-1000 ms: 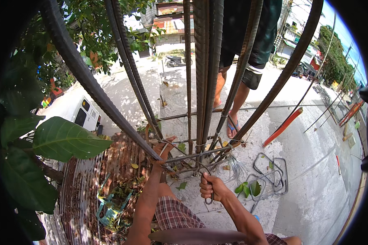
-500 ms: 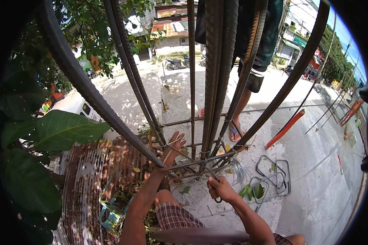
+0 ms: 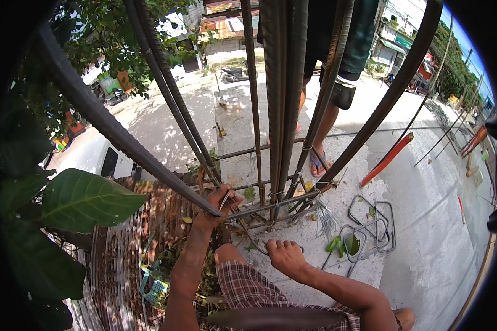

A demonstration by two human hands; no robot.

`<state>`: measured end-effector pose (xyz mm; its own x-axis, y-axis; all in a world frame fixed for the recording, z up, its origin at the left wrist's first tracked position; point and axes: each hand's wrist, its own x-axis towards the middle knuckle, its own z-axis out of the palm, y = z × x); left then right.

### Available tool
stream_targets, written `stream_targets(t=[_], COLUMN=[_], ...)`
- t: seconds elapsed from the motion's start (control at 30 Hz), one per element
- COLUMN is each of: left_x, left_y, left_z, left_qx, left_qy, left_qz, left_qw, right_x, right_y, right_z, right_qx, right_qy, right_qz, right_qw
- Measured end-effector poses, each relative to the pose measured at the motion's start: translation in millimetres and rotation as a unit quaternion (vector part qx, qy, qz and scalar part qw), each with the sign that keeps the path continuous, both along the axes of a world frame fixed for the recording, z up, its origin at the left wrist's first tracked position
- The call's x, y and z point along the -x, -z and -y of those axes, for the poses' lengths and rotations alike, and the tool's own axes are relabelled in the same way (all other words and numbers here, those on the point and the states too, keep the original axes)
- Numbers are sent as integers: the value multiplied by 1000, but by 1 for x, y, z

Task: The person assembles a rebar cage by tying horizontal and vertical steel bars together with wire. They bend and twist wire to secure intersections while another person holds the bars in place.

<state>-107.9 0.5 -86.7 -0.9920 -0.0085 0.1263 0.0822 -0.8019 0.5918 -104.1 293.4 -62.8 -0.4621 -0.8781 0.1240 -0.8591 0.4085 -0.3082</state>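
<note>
Tall ribbed rebar rods [image 3: 281, 110] rise in front of me, ringed low down by square steel stirrups [image 3: 265, 208]. My left hand [image 3: 222, 199] reaches through at the left corner, fingers curled round thin tie wire [image 3: 225, 204] beside the bars. My right hand [image 3: 285, 256] is closed on the handle of a metal tying hook [image 3: 253, 240]. The hook's shank slants up and left to the near stirrup, close under the left corner. Its tip is too small to make out.
A bundle of loose tie wire [image 3: 327, 220] hangs at the right corner. Bent stirrups [image 3: 391, 231] lie on the concrete, with an orange-red pipe [image 3: 386, 160] beyond. Another person's sandalled foot [image 3: 317, 164] stands behind the bars. Rusty corrugated sheeting [image 3: 116, 248] and big leaves [image 3: 94, 199] are at left.
My left hand has drawn back and curled its fingers at the wire. My right hand has moved down and left, turning knuckles up, with the hook now slanting toward the left corner.
</note>
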Motion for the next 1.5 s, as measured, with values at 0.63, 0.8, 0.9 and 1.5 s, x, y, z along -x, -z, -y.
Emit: stream_targets(t=[0.63, 0.8, 0.9, 1.5], left_x=[-3, -42, -59, 73], left_y=[20, -41, -125, -249], left_z=[-5, -6, 1, -1], left_qx=[47, 280, 462, 431], left_qy=[-43, -105, -418, -703], left_qz=[43, 207, 312, 82], left_qw=[997, 932, 717, 559], right_x=[69, 53, 33, 15], right_y=[-28, -1, 16, -42], right_z=[14, 5, -3, 2], right_qx=[-338, -176, -106, -87], right_qy=[-104, -78, 10, 108], right_qz=[575, 923, 953, 934], right_qw=[738, 332, 283, 331])
